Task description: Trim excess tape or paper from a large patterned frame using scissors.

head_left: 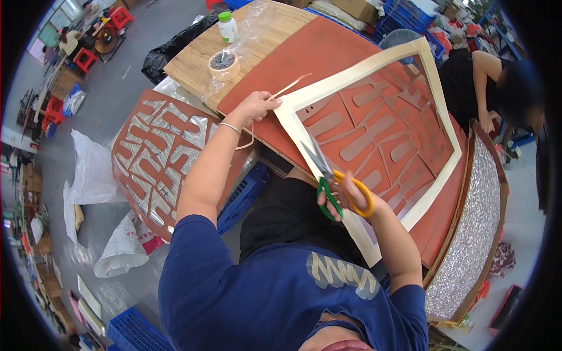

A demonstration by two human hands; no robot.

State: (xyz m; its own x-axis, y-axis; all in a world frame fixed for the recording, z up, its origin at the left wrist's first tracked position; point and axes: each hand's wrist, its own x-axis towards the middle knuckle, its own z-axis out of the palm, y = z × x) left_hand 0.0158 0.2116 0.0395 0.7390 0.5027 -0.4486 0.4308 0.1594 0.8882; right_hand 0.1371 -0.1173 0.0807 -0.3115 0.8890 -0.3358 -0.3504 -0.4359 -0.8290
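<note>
My right hand (351,196) grips a pair of scissors (328,175) with one green and one orange handle loop, blades pointing up-left at the cream border of a large sheet (436,105). The sheet has a clear middle with pale slot shapes and lies on a red-brown panel (316,52). My left hand (254,105) pinches the sheet's near-left corner, where a thin cut strip (291,86) sticks out to the right. A thin bracelet circles my left wrist.
A tape roll (223,63) and a green-capped bottle (227,26) rest on a wooden board (193,61). A red cut-out panel (158,158) leans at left over blue crates (243,196). Another person (503,88) sits at right. Plastic bags lie on the floor.
</note>
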